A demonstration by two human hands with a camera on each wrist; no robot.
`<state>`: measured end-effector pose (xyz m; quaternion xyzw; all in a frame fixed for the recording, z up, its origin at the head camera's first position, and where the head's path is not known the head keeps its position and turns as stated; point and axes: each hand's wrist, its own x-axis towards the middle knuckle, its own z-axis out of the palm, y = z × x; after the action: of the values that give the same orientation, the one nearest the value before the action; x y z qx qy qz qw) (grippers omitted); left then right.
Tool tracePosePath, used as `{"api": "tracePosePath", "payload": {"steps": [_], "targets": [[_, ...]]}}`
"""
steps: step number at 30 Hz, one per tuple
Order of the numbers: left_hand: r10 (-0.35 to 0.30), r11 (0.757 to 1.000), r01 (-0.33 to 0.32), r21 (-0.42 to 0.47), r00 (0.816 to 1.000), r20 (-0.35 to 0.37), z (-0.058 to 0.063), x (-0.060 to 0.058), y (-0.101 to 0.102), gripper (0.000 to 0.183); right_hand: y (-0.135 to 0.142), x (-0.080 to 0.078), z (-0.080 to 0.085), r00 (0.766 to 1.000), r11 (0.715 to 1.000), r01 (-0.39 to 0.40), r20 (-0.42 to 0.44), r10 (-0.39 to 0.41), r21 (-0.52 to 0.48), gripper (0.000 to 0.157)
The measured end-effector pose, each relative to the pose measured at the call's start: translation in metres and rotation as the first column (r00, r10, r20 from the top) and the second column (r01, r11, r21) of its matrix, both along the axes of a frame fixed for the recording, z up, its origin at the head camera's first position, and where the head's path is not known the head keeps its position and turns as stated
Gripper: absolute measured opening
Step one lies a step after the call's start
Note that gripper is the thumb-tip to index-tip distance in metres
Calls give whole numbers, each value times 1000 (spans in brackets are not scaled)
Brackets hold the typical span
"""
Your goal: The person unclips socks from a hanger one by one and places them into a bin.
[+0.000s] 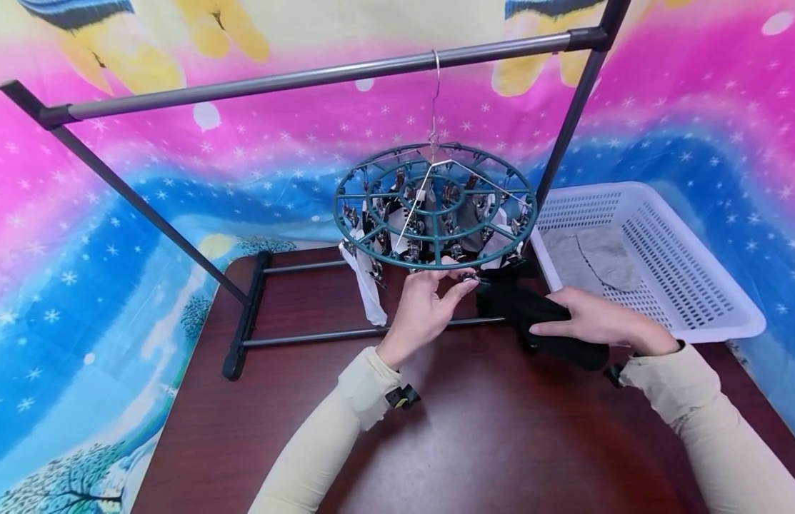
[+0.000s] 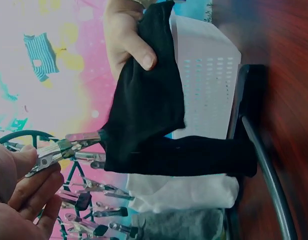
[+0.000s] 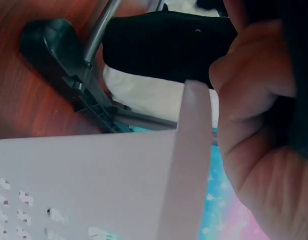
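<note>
My left hand pinches a metal clip at the near rim of a round green clip hanger. The clip's jaws meet the corner of a black sock. My right hand grips the other end of that sock, thumb over the fabric, and holds it stretched to the right. Beside it in the left wrist view hangs another black piece. Below that are a white sock and a grey one. The right wrist view shows my right hand's curled fingers.
The hanger hooks over the bar of a dark metal stand on a reddish-brown table. At the right, a white perforated basket holds grey cloth. Another white sock dangles at the hanger's left. A colourful printed cloth surrounds the table.
</note>
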<state>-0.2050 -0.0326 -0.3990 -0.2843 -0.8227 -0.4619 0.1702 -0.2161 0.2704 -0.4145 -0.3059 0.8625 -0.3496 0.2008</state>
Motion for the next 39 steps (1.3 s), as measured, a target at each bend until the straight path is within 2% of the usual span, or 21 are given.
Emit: {"api": "tracePosePath", "payload": {"steps": [8, 15, 22, 28, 31, 35, 39], "targets": [[11, 999, -11, -34, 1000, -4, 0, 1, 0, 23, 8, 2, 12, 1000, 999, 14, -18, -13, 42, 9], [43, 998, -45, -48, 998, -37, 0, 1, -1, 24, 13, 12, 29, 993, 1000, -18, -113, 20, 23, 7], [48, 998, -49, -33, 999, -24, -3, -1, -3, 25, 20, 21, 45, 993, 999, 32, -112, -37, -42, 19], [42, 999, -41, -16, 999, 5, -3, 1, -2, 27, 36, 20, 53, 976, 986, 136, -156, -150, -97, 16], [39, 999, -39, -5, 999, 24, -3, 1, -2, 27, 45, 17, 56, 957, 974, 203, -189, -219, -99, 20], [41, 999, -41, 6, 999, 27, -3, 2, -2, 28, 57, 5, 58, 938, 959, 278, -197, -285, -64, 23], [48, 999, -48, 12, 999, 13, -2, 2, -2, 27, 71, -14, 60, 923, 940, 340, -189, -334, -4, 24]]}}
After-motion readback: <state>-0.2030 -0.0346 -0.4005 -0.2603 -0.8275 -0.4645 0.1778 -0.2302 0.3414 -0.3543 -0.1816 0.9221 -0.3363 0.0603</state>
